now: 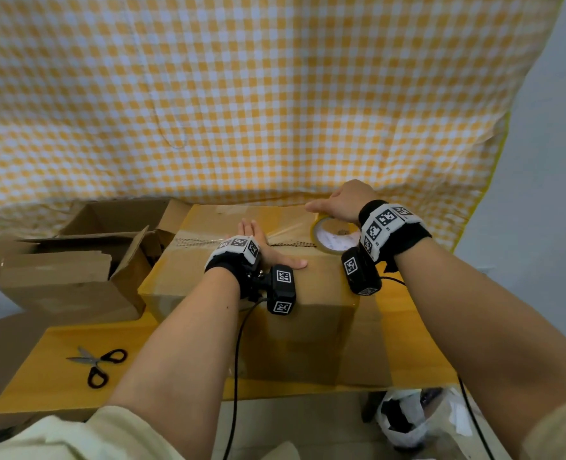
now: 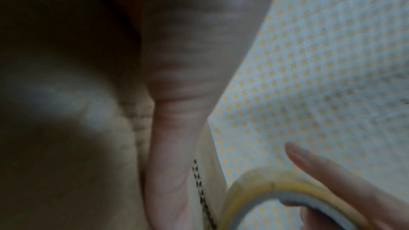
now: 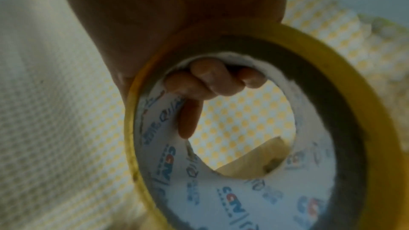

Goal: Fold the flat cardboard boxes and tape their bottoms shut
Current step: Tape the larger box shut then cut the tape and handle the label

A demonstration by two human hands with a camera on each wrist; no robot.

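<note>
A folded cardboard box (image 1: pixel 242 280) sits bottom-up on the yellow worktop (image 1: pixel 59 366), its flaps meeting along a seam that runs left to right. The left hand (image 1: pixel 261 247) lies flat on that seam with its fingers straight and relaxed, pressing down the clear tape already laid there. The right hand (image 1: pixel 344 202) is further right along the seam, holding the roll of tape (image 1: pixel 329 235); in the right wrist view its fingers (image 3: pixel 210 80) curl through the core of the roll, gripping it. A stretch of tape spans from the roll back toward the left hand.

The risk from here, as I judge it, is the tape drifting off the seam or wrinkling if the roll is pulled at an angle, leaving the flaps poorly held. If the left hand lifts too soon, the laid end could peel up. The scissors (image 1: pixel 97 363) lie well apart at the near left, so cutting would mean letting go of something. Another box (image 1: pixel 76 270) stands open on the left.
</note>
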